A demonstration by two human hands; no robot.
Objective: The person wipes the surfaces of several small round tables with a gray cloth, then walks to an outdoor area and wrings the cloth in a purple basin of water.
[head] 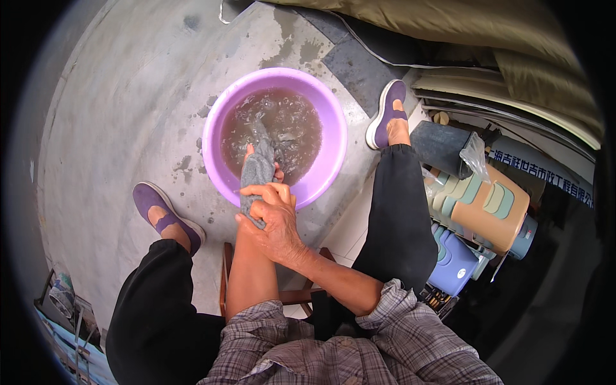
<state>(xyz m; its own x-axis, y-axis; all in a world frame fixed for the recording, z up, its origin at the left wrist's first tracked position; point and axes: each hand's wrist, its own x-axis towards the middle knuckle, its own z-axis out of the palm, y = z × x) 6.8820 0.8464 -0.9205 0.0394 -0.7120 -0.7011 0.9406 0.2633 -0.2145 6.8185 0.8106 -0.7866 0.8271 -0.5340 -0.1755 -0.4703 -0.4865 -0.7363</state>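
A wet grey cloth [260, 166] lies along my left hand [278, 173] and covers most of it. Fingertips of that hand show at both sides of the fabric, curled about it. My right hand [274, 219] crosses over the left wrist, its fingers and thumb around the near end of the cloth. The far end of the fabric trails into murky, bubbly water [288, 115]. A round purple plastic basin [337, 139] holds this water on the floor between my feet. Both hands are over the basin's near rim.
Wet patches mark the concrete floor [134, 106]. To the right stand a dark bucket [438, 147] with a clear plastic bag, an orange-tan plastic stool [486, 207] and a blue plastic piece [452, 267]. A wooden seat frame [225, 274] is below my arms. Khaki fabric [433, 24] hangs at the upper right.
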